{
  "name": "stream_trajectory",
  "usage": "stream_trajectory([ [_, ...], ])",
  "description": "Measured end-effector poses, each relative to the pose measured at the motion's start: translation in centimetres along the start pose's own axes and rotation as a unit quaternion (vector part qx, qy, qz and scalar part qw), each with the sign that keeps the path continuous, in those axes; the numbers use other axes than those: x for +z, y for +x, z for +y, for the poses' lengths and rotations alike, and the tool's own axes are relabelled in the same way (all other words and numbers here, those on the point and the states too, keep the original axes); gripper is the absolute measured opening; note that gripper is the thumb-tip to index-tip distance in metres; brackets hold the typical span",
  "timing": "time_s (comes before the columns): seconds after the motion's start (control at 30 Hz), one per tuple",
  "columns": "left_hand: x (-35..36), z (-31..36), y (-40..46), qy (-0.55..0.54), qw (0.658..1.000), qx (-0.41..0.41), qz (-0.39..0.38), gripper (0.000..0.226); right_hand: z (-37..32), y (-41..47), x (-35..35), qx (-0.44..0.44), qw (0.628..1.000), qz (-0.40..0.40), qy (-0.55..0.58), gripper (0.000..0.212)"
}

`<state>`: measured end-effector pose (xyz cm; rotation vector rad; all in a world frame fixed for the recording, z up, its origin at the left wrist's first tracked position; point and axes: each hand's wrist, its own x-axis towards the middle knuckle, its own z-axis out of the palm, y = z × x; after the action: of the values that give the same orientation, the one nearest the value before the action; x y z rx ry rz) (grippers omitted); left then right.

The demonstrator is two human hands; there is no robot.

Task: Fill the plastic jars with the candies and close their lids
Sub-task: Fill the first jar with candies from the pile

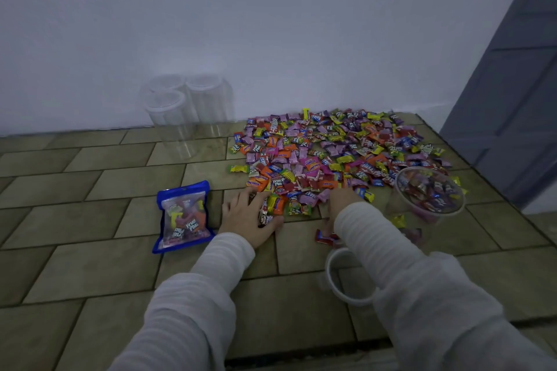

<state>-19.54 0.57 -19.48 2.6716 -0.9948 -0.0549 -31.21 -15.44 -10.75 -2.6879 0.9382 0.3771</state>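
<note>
Sleeves (211,274), both hands (250,217) gathering candies (325,153)

Brown tiled floor (90,265) laid in offset rows, meeting plain white wall (241,24) at far edge. Grey-blue panelled door (518,84) standing at right, beside wall.

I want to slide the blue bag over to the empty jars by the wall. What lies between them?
In the head view, only bare floor tiles separate the blue candy bag from the empty jars.
</note>
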Motion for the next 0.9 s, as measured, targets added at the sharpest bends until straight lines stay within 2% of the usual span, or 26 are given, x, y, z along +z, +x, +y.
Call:
stream_trajectory([
  [0.13, 0.0, 0.1, 0.0, -0.003, 1.0, 0.0, 0.004, 0.063, -0.3, 0.5, 0.0, -0.01, 0.999, -0.025, 0.031, 0.048],
  [0.27, -0.2, 0.2, -0.1, 0.0, 1.0, -0.01, 0.025, 0.061, -1.2, 2.0, 1.2, -0.034, 0.997, 0.025, 0.069, 0.033],
  [0.37, -0.2, 0.2, -0.2, 0.004, 0.999, -0.017, 0.038, 0.061, -1.5, 2.7, 2.7, -0.102, 0.987, 0.094, 0.08, 0.044],
  [0.43, -0.2, 0.3, -0.2, 0.0, 0.999, -0.018, 0.042, 0.059, -1.6, 3.0, 3.9, -0.13, 0.988, 0.069, 0.05, 0.058],
  [0.53, -0.2, 0.4, -0.3, -0.02, 0.999, -0.018, 0.044, 0.056, -1.8, 3.8, 5.5, -0.124, 0.987, 0.014, -0.104, 0.059],
  [0.8, -0.5, 0.4, -0.3, -0.105, 0.993, 0.008, 0.062, 0.035, -1.9, 5.2, 5.8, -0.155, 0.977, 0.084, -0.125, 0.05],
  [0.9, -0.7, 0.4, -0.3, -0.125, 0.99, 0.0, 0.068, 0.028, -1.9, 5.6, 5.4, -0.158, 0.974, 0.068, -0.145, 0.047],
])
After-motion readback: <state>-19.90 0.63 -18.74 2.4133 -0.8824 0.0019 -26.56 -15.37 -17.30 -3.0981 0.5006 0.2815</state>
